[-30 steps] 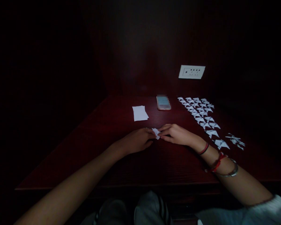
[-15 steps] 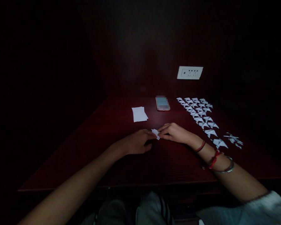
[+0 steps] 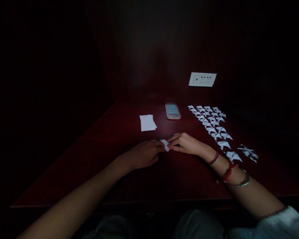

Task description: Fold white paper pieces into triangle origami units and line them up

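Between my two hands is a small folded piece of white paper (image 3: 165, 145), low over the dark red table (image 3: 179, 176). My left hand (image 3: 148, 153) has its fingers closed on the paper's left side, with a ring on one finger. From the other side, my right hand (image 3: 185, 143) pinches the right edge between thumb and fingers. The fingertips hide part of the folds. Beyond my hands lies a stack of white paper sheets (image 3: 148, 123). Rows of folded white paper shapes (image 3: 214, 127) stand to the right.
A phone (image 3: 172, 112) with a blurred screen lies behind my hands. Thin white paper scraps (image 3: 249, 152) are heaped right of my right forearm. A white socket plate (image 3: 202, 79) is set in the dark back wall.
My left thumb, apart from the fingers before, has drawn in toward the folded paper. My right hand still pinches it. The whole view has shifted slightly.
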A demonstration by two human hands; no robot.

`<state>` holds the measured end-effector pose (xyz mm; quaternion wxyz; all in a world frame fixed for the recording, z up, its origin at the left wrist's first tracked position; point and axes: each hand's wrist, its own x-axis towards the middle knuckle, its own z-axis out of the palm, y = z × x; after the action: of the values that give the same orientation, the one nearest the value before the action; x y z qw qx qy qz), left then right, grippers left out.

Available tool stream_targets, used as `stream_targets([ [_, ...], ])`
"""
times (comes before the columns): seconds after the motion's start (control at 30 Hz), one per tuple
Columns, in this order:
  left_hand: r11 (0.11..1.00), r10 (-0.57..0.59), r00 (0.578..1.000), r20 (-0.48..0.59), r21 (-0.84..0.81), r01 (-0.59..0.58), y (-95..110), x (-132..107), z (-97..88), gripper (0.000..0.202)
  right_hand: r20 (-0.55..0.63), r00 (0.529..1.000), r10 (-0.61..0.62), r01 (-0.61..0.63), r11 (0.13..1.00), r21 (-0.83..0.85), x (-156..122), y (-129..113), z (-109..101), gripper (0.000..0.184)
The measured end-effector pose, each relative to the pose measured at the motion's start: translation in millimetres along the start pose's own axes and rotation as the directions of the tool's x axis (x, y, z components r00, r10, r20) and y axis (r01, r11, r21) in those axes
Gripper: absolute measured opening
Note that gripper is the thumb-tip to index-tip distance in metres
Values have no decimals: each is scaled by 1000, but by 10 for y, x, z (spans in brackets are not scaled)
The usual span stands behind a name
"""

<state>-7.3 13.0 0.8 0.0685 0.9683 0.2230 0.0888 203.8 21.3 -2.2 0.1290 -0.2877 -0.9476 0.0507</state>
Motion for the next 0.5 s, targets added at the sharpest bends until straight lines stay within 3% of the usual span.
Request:
stream_targets([
  [0.5, 998, 3, 1000, 29, 55, -5, 1, 27, -44, 38, -3, 1000, 28, -28, 999, -26, -9, -40, -2, 24],
])
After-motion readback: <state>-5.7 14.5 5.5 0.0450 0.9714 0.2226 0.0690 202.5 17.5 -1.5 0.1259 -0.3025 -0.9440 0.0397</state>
